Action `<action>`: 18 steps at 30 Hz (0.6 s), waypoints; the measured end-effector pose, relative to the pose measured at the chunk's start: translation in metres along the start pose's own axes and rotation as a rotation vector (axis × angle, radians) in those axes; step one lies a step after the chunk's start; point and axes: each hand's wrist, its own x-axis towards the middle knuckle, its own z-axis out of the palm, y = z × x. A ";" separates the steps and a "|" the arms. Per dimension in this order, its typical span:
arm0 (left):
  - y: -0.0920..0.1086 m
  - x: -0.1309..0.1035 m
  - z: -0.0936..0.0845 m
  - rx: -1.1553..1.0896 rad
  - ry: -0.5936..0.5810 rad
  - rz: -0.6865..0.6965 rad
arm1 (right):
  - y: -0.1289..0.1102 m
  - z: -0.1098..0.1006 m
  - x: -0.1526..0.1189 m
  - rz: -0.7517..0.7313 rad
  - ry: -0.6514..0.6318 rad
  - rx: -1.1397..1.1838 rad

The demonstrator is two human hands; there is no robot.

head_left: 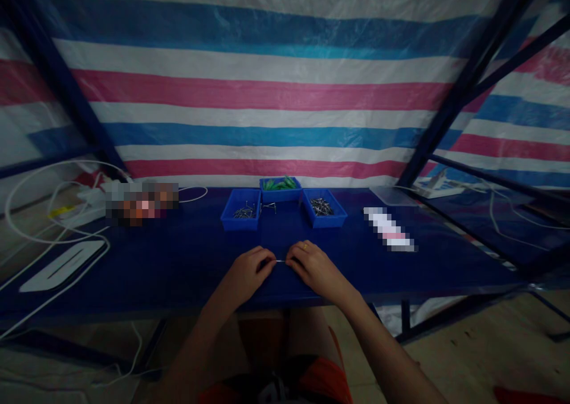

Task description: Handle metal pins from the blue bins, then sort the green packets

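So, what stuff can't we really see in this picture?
In the head view:
Thin piece: the left hand and right hand hide its ends.
Heap on the left and pale strip on the right: blurred into coarse squares.
Metal pieces in the right blue tray: too small to count.

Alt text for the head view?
A person's left hand and right hand pinch a thin silvery rod over a dark-blue tabletop. Beyond sit two blue rectangular bins of slim metal pieces and, behind them, a third blue bin of green pieces.
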 end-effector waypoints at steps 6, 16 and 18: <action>-0.001 -0.002 -0.002 -0.061 0.008 -0.027 | -0.003 -0.002 -0.001 0.043 0.001 0.018; -0.006 -0.002 0.002 -0.058 0.017 -0.012 | -0.002 0.000 -0.002 0.094 0.040 0.077; -0.006 -0.002 0.001 -0.056 0.007 -0.010 | -0.001 0.001 -0.002 0.102 0.041 0.084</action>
